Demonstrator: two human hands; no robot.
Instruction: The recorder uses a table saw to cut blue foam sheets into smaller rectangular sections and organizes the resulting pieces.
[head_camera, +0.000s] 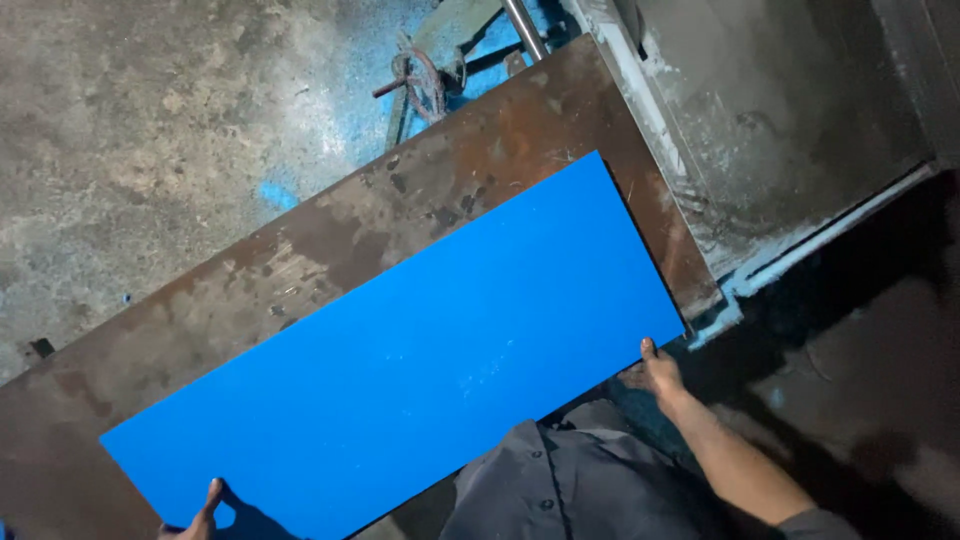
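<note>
Both hands grip a blue sheet (400, 370) lying on a rusty plate (300, 250): left hand (200, 510), right hand (655, 372).

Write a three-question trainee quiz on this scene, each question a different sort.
1. True or false: the blue sheet lies on a rusty plate.
2. Which hand grips the sheet's edge nearest the grey trough? A) left hand B) right hand C) neither
3. Fill in: the handwheel sits beyond the plate's ____ edge, as seen from the person.

Key
1. True.
2. B: the right hand holds that end; the left hand holds the opposite corner.
3. Far.
</note>
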